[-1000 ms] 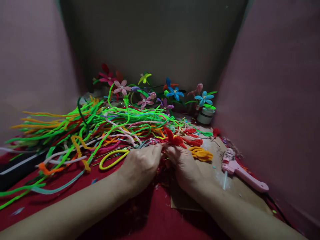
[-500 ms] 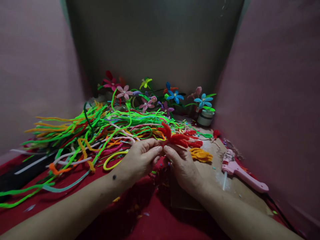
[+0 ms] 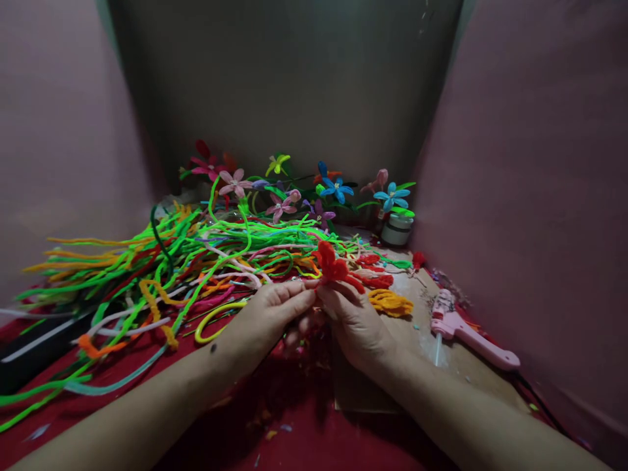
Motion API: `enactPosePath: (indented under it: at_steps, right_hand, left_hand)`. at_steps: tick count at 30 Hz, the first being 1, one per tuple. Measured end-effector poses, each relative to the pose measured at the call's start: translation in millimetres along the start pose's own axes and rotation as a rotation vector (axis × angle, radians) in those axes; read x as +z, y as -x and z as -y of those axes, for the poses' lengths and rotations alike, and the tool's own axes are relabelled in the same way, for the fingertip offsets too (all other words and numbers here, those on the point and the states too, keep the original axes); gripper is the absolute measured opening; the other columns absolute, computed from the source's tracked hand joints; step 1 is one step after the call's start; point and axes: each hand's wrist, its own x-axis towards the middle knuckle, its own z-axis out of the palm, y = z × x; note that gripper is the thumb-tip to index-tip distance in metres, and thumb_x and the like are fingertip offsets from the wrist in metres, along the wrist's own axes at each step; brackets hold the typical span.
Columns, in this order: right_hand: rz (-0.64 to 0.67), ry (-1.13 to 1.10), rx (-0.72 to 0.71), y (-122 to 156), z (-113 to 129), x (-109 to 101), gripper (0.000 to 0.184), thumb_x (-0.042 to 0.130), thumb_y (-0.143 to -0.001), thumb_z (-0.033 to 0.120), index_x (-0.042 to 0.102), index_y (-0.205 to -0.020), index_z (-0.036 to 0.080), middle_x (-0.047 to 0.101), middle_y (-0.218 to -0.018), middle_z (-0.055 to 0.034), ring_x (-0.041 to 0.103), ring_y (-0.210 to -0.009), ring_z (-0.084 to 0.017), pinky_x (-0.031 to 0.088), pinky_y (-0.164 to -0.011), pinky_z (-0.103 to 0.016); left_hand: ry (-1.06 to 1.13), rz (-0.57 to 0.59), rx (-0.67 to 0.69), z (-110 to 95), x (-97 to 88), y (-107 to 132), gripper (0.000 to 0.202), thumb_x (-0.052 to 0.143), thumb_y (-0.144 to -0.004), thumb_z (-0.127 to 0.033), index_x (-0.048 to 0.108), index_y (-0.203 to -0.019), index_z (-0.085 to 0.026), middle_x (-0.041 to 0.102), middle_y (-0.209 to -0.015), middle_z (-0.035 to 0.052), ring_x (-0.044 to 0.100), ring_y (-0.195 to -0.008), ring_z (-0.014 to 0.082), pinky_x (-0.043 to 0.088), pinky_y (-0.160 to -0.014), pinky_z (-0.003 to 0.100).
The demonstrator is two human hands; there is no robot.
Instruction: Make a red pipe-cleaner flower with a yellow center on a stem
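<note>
Between my two hands is a red pipe-cleaner flower [image 3: 330,263], its fuzzy petals pointing up and to the right. My left hand [image 3: 282,311] pinches at the flower's base from the left, thumb against fingers. My right hand [image 3: 356,320] closes round the same base from the right, its thumb near the left thumb. The very bottom of the flower is hidden by the fingers. Just beyond my right hand lie more red pipe-cleaner pieces [image 3: 377,281] and an orange-yellow looped bundle [image 3: 391,303].
A heap of loose pipe cleaners [image 3: 196,255] spreads over the left. Finished flowers [image 3: 337,190] stand along the back, near a small jar [image 3: 397,230]. A pink glue gun [image 3: 471,333] rests on cardboard [image 3: 367,392] at right. Red cloth [image 3: 294,432] covers the surface.
The red flower has turned between my fingers, so its petals now stand more upright and bunched. The whole view has shifted slightly, moving the background leftward.
</note>
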Motion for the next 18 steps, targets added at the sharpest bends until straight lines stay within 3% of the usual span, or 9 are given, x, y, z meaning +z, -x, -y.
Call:
enactPosePath:
  at_steps: [4,6,8,11,14,18]
  right_hand:
    - [0.003,0.091,-0.074,2.3,3.2,1.4,0.010,0.067,-0.074,0.030,0.071,-0.081,0.024,0.067,-0.074,0.0010,0.057,-0.069,-0.015,0.046,-0.067,-0.029]
    - [0.006,0.152,-0.092,3.5,6.8,1.7,0.013,0.065,-0.076,0.032,0.071,-0.086,0.025,0.068,-0.080,-0.0001,0.058,-0.074,-0.017,0.046,-0.071,-0.030]
    - [0.012,0.199,-0.114,4.4,12.4,2.6,0.013,0.064,-0.077,0.031,0.071,-0.088,0.026,0.068,-0.084,-0.0003,0.059,-0.078,-0.017,0.045,-0.074,-0.030]
    - [0.021,0.256,-0.190,4.9,22.7,7.3,0.011,0.064,-0.078,0.027,0.072,-0.086,0.027,0.069,-0.085,0.0005,0.059,-0.082,-0.017,0.045,-0.078,-0.031]
    - [0.007,0.295,-0.260,5.5,32.0,15.1,0.009,0.065,-0.078,0.027,0.072,-0.084,0.028,0.070,-0.090,0.0015,0.060,-0.086,-0.017,0.044,-0.082,-0.031]
    - [0.006,0.394,-0.325,8.5,38.1,18.6,0.015,0.058,-0.083,0.028,0.069,-0.092,0.028,0.068,-0.101,0.0004,0.059,-0.092,-0.019,0.043,-0.086,-0.036]
  left_hand:
    - [-0.286,-0.118,0.031,-2.8,5.6,2.7,0.031,0.056,-0.082,-0.038,0.052,-0.062,-0.014,0.047,-0.044,-0.0051,0.041,-0.037,0.0054,0.029,-0.037,0.016]
    - [-0.280,-0.076,0.016,-5.0,5.5,2.9,0.029,0.054,-0.083,-0.039,0.055,-0.066,-0.015,0.050,-0.047,-0.0042,0.045,-0.039,0.0073,0.034,-0.040,0.018]
    - [-0.270,-0.028,0.053,-9.1,1.2,2.4,0.022,0.057,-0.081,-0.036,0.060,-0.076,-0.015,0.059,-0.060,-0.0012,0.053,-0.051,0.0096,0.043,-0.052,0.021]
    - [-0.296,-0.107,0.148,-19.2,-10.9,3.0,0.016,0.063,-0.078,-0.030,0.063,-0.087,-0.017,0.064,-0.080,0.0009,0.058,-0.071,0.0111,0.046,-0.068,0.022]
    - [-0.283,-0.226,0.242,-31.7,-19.0,9.1,0.014,0.062,-0.079,-0.031,0.062,-0.078,-0.017,0.060,-0.069,-0.0017,0.054,-0.062,0.0086,0.044,-0.060,0.020]
    - [-0.222,-0.162,0.198,-45.5,-8.7,23.1,0.022,0.060,-0.080,-0.035,0.060,-0.069,-0.016,0.057,-0.058,-0.0017,0.048,-0.049,0.0064,0.039,-0.047,0.017]
